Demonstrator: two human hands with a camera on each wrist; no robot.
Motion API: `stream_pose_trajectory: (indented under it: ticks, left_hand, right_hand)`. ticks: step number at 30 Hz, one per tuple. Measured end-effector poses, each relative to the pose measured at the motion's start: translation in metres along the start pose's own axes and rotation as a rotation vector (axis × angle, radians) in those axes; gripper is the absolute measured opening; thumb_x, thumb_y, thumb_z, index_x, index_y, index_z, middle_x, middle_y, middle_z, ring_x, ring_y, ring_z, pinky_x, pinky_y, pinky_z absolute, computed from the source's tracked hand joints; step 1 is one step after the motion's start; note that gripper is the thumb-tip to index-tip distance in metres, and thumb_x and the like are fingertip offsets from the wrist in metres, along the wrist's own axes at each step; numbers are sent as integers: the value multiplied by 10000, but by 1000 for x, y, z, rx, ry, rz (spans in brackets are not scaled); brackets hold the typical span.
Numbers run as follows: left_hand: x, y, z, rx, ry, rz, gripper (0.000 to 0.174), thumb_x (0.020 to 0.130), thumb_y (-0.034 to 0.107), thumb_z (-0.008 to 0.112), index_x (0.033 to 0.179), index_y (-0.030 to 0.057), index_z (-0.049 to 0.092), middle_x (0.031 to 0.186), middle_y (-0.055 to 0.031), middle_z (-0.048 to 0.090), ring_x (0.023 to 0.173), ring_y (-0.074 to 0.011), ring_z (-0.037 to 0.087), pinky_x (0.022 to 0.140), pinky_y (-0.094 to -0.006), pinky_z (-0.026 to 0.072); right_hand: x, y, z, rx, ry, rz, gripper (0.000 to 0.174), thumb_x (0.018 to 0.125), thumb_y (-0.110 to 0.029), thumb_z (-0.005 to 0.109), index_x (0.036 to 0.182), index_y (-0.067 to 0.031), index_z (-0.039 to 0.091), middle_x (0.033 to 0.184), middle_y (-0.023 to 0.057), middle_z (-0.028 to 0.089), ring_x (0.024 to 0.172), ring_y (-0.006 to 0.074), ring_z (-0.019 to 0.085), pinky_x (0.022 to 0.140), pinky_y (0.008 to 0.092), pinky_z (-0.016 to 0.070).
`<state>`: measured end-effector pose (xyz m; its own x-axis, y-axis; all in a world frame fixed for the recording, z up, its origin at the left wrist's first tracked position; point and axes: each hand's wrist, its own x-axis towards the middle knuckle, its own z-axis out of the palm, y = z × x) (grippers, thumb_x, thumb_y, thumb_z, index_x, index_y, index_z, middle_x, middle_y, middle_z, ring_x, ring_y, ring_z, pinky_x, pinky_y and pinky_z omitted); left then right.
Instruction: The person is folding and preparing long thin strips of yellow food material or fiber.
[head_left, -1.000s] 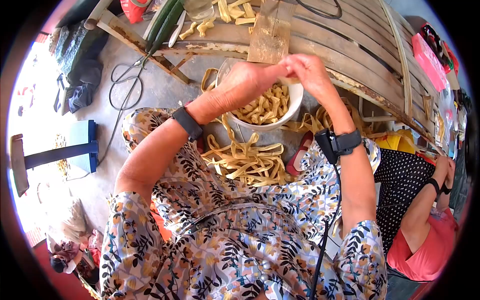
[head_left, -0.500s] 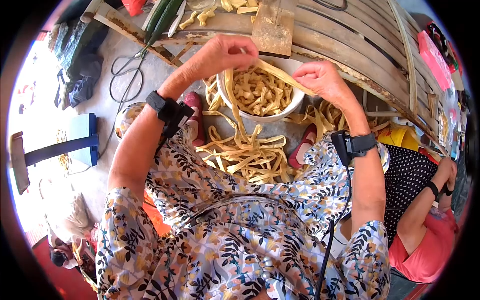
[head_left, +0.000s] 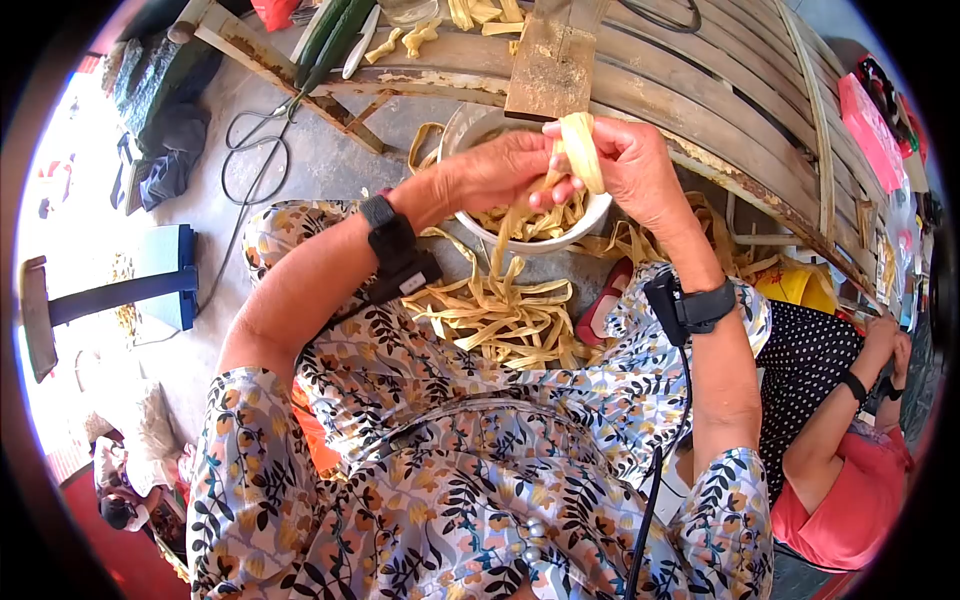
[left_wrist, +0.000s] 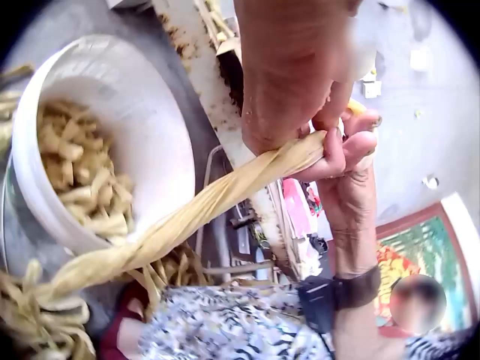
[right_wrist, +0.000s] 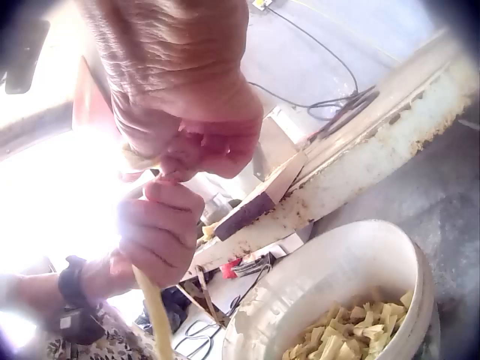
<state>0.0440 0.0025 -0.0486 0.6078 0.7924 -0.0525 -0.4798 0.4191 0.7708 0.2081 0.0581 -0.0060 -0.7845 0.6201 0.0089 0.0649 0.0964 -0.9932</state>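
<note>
A long, pale-yellow flat strip [head_left: 580, 150] loops over the fingers of my right hand [head_left: 640, 172] in the head view. My left hand [head_left: 500, 168] meets it from the other side and grips the same strip. From there the twisted length [left_wrist: 202, 206] runs down past a bucket to the heap in the left wrist view. Below both hands stands the white bucket [head_left: 592, 222], partly hidden by them. Short, knotted yellow pieces [left_wrist: 82, 172] lie inside it. The right wrist view shows the fingertips of both hands close together, with the strip hanging under the left.
A heap of loose strips [head_left: 500, 320] lies on the floor between the feet. Beyond the bucket is a slatted bench [head_left: 700, 90] with a wooden board [head_left: 550, 75], green cucumbers [head_left: 335, 45] and a white-handled knife [head_left: 362, 45]. Another person [head_left: 850, 480] sits at the right.
Half a second ago my hands were apart with the strip stretched between them over the bucket. The left hand has moved right to the right hand, and the strip now forms a loop.
</note>
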Motion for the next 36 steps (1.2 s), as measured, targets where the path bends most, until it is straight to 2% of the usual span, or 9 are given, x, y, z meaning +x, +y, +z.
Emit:
stream_pose_trajectory:
  ticks: [3,7,10,13,17,23,27,31,36]
  left_hand:
    - [4,-12,4,-233,-24,-47,375,801,373,585,973,47,522,738,-44,533,519,-61,449,490,-170,390]
    - [8,-21,0,-264,133,2,317,865,286,524,955,-18,517,733,-65,557,547,-76,480,498,-181,416]
    - [13,-12,7,-184,510,87,200,887,149,482,944,-35,533,735,-85,579,549,-99,520,512,-210,452]
    - [16,-3,11,62,669,320,195,896,146,459,929,-27,541,766,-45,577,535,-79,507,505,-196,448]
    - [7,5,18,412,757,349,234,894,195,476,919,-22,559,754,-40,592,560,-85,548,517,-189,441]
    - [7,12,22,1003,753,181,315,842,269,566,910,-37,532,680,-68,604,568,-104,594,524,-222,453]
    - [8,5,22,870,821,323,315,816,228,583,894,-66,498,613,-107,585,491,-146,591,439,-261,454]
    - [3,10,13,319,732,179,250,845,216,544,941,-12,502,684,-20,528,502,-63,473,482,-184,383]
    - [1,12,11,287,508,117,255,871,227,521,946,-15,548,665,34,462,509,-28,352,489,-162,311]
  right_hand:
    - [-1,-2,1,-136,-6,57,221,783,-153,628,960,-23,614,597,49,608,516,108,609,478,216,477]
    - [1,2,4,-85,-27,9,187,747,-141,640,918,-65,628,790,34,600,592,122,596,521,221,466]
    - [9,7,-4,-964,393,-586,238,743,-161,646,966,-77,637,876,39,606,689,130,588,582,224,457]
    - [9,9,0,-900,485,-344,251,679,-238,660,903,-126,647,879,25,585,792,189,541,713,302,445]
    - [19,17,-4,-406,260,90,197,734,-239,648,805,-56,655,660,61,613,557,135,519,557,268,426]
    - [23,41,-3,-503,327,39,131,722,-161,638,770,-39,643,638,76,607,545,193,539,544,279,427]
    - [18,34,12,-606,443,-244,127,702,-148,634,755,-32,636,814,81,623,706,253,566,620,272,446]
    - [17,22,2,-191,386,-371,117,707,-50,636,816,-15,661,970,76,605,828,145,567,726,244,449]
    - [18,27,-23,327,549,-75,102,725,-21,648,811,33,662,1008,68,587,834,99,547,727,210,443]
